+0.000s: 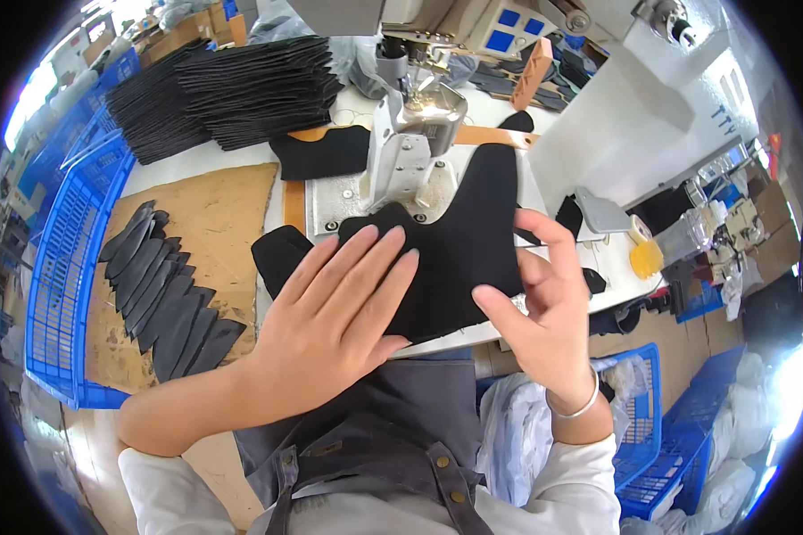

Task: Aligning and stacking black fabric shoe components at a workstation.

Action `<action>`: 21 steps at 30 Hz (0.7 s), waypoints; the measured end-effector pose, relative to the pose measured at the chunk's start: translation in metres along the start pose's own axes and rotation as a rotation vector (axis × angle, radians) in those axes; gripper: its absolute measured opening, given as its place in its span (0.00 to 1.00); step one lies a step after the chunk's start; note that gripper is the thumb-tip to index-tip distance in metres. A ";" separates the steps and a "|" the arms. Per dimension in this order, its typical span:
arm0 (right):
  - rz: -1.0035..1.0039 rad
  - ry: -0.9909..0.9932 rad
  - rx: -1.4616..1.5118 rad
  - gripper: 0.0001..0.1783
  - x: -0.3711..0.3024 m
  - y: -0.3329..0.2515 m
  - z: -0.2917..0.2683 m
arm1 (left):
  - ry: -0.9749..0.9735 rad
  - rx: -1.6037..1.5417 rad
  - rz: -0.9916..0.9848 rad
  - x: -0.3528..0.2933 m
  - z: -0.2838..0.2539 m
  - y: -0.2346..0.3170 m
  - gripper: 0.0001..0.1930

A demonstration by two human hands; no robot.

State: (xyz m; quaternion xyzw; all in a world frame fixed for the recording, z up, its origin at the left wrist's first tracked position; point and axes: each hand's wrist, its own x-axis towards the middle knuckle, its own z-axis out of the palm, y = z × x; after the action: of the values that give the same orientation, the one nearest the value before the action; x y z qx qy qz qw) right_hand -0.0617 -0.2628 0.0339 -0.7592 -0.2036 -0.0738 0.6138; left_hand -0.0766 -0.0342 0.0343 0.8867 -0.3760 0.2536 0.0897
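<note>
A black cut fabric piece (459,241) with a curved outline lies at the front of a post-bed sewing machine (406,147), its narrow arm reaching up to the right of the post. My left hand (339,299) rests flat on the piece's left part, fingers stretched out and slightly spread. At the right edge of the piece is my right hand (549,312), fingers bent but apart, with the thumb tip over the fabric. Another black part (281,254) shows left of my left fingertips; whether it joins the main piece is hidden.
Tall stacks of black pieces (259,94) stand at the back left. Smaller dark pieces (165,299) lie fanned on a brown board (219,205), beside a blue crate (53,294). The machine's white body (616,116) rises at the right. Another blue crate (647,419) is lower right.
</note>
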 end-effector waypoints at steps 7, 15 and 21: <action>0.166 -0.056 0.866 0.36 0.009 -0.001 0.022 | 0.157 0.425 0.018 -0.010 -0.018 -0.007 0.15; -0.086 -0.046 -0.147 0.37 -0.001 0.011 0.011 | 0.105 0.470 -0.147 -0.028 -0.039 -0.063 0.22; -0.463 0.095 -0.247 0.23 -0.003 0.027 0.005 | 0.176 0.651 -0.206 -0.020 -0.002 -0.154 0.27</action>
State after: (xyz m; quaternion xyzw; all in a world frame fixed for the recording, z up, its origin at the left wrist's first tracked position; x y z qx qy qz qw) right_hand -0.0539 -0.2632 0.0073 -0.7573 -0.3323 -0.2720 0.4921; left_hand 0.0206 0.0866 0.0302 0.8769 -0.1747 0.4252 -0.1406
